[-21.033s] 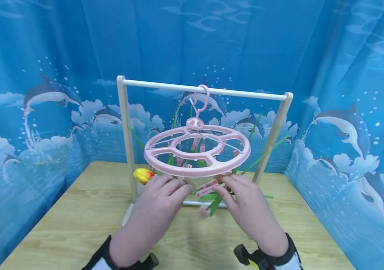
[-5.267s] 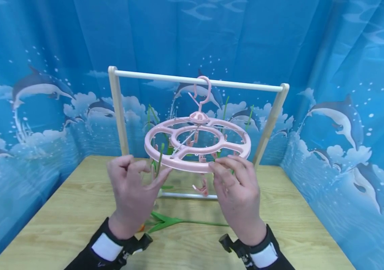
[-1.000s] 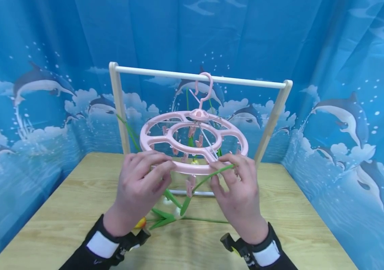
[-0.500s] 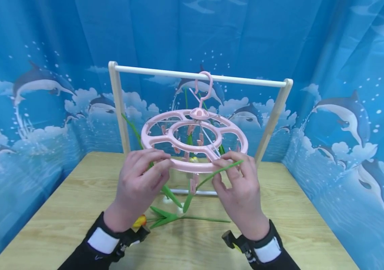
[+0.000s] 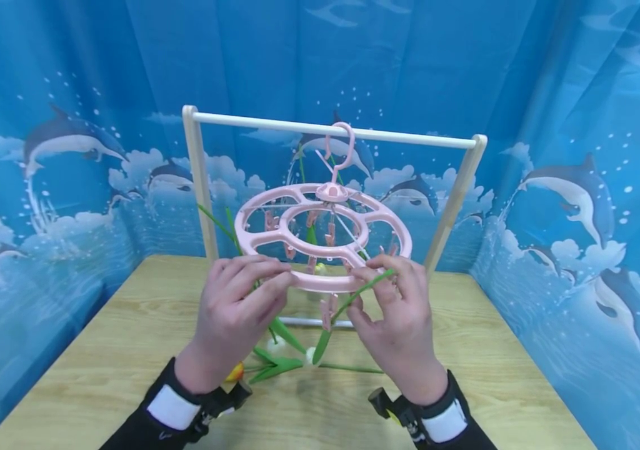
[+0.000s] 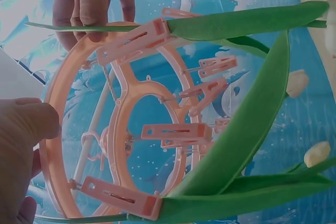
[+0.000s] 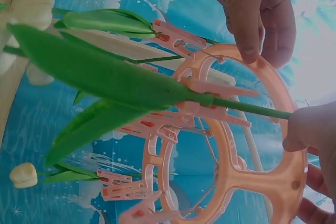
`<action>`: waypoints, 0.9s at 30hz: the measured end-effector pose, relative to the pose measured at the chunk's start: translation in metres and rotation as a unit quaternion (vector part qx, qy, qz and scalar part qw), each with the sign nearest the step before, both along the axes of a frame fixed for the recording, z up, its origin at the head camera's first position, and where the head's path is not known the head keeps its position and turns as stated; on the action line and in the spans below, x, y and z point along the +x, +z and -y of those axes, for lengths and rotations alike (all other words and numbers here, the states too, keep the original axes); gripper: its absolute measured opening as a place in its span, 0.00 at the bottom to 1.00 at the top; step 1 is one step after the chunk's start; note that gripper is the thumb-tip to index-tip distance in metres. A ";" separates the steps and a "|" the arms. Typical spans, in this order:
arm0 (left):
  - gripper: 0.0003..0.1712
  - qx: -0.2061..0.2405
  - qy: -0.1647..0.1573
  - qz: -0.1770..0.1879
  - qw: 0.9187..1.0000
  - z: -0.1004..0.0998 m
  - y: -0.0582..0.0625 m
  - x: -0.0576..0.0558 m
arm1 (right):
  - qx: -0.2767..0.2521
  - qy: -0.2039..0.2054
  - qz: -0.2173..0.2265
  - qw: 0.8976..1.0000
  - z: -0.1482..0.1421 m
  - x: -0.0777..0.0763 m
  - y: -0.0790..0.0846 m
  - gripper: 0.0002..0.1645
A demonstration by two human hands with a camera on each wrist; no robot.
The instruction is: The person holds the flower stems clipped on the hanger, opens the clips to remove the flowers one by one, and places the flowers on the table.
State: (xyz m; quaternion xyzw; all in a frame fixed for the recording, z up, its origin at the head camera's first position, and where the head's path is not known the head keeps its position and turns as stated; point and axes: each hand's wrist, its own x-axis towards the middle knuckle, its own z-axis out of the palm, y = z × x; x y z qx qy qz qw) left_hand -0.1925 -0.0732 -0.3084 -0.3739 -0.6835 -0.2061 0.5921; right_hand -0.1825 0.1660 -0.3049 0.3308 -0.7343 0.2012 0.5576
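Note:
A round pink clip hanger (image 5: 322, 283) hangs by its hook from a rack. My left hand (image 5: 238, 309) pinches its front rim on the left, thumb and fingers either side. On the right, my right hand (image 5: 401, 319) holds the same rim; its thumb (image 7: 302, 132) lies on it in the right wrist view. Between the hands a pink clothespin (image 5: 327, 314) dangles, clamped on an artificial tulip (image 5: 322, 347) with its white head down and stem slanting up past my right fingers. Another clothespin (image 6: 123, 198) grips a leafy tulip near my left hand.
The white rack (image 5: 455, 200) stands on a wooden table (image 5: 354, 412). A tulip with a yellow-orange head (image 5: 234, 373) lies on the table below the hanger. More pegged tulips hang at the back. A blue dolphin curtain (image 5: 100, 206) surrounds the table.
Since about five seconds ago the hanger has turned, and a white tulip hangs clamped at the front where a bare clothespin dangled. Over the last second it sways slightly right; both hands stay at the rim.

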 end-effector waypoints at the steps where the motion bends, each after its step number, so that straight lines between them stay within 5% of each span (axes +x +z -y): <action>1: 0.10 0.000 0.001 0.000 1.000 0.000 0.000 0.001 | 0.000 0.002 -0.003 1.000 0.000 0.000 0.000 0.22; 15: 0.10 0.001 -0.009 0.016 1.000 -0.003 0.001 0.001 | 0.004 0.005 0.013 1.000 -0.001 0.001 -0.002 0.21; 20: 0.12 -0.028 -0.013 0.033 0.999 0.001 0.002 0.000 | 0.004 0.000 0.012 1.000 -0.001 0.001 -0.002 0.21; 23: 0.10 -0.042 -0.044 0.041 0.997 0.003 0.002 0.001 | 0.004 -0.001 0.010 1.000 -0.001 0.001 -0.002 0.20; 27: 0.04 -0.118 -0.073 0.095 0.986 0.002 -0.002 0.004 | 0.002 0.000 0.011 1.000 -0.001 0.000 -0.001 0.20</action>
